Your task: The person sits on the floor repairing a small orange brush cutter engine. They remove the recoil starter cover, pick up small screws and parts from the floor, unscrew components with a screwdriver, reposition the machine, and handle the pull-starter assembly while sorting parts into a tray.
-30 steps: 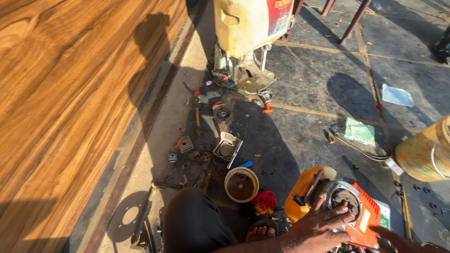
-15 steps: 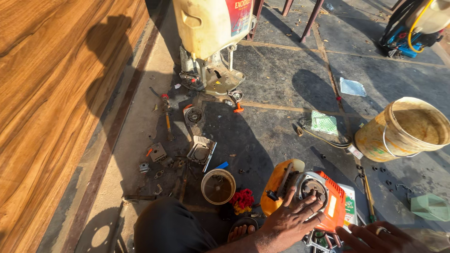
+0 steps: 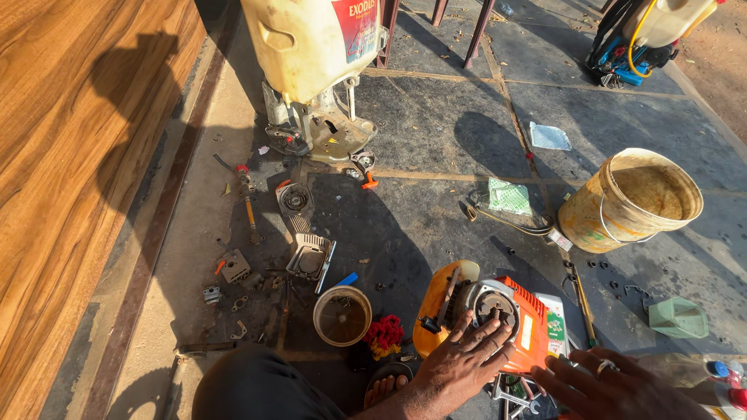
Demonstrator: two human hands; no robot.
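Since the earlier frame, view shifted right, bringing the yellow bucket (image 3: pixel 630 201) fully into sight; left hand (image 3: pixel 465 359) stays on the orange engine housing (image 3: pixel 484 313). Left hand: fingers spread, flat on housing, which lies on the stone floor beside a small round tin (image 3: pixel 341 315). Right hand (image 3: pixel 615 383): open, palm down, over loose spanners (image 3: pixel 510 391) just right of housing.

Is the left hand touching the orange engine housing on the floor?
Touching. The head view shows the left hand spread flat on the orange engine housing, fingers lying over its round metal opening with no gap visible.
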